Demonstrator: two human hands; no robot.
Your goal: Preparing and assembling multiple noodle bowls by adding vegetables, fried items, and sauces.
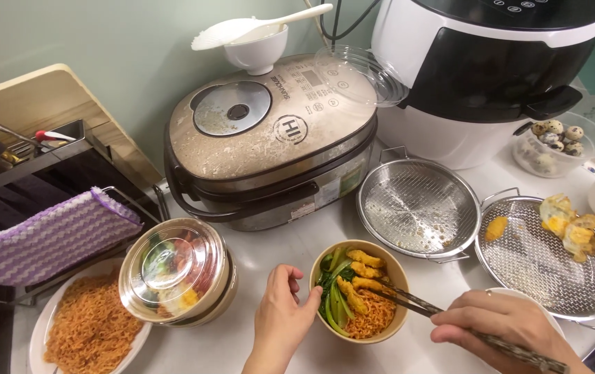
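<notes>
Right hand (502, 322), knuckles up, grips dark chopsticks (443, 315), tips resting among fried pieces in the noodle bowl (358, 291). Left hand (282, 318) lies loosely open, fingertips touching the bowl's left rim. Lidded bowl (178, 271) stands just beside, further left.

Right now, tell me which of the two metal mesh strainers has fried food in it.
The right strainer, nearest the right hand, holds fried pieces. The left strainer, next to the rice cooker, holds only crumbs.
</notes>
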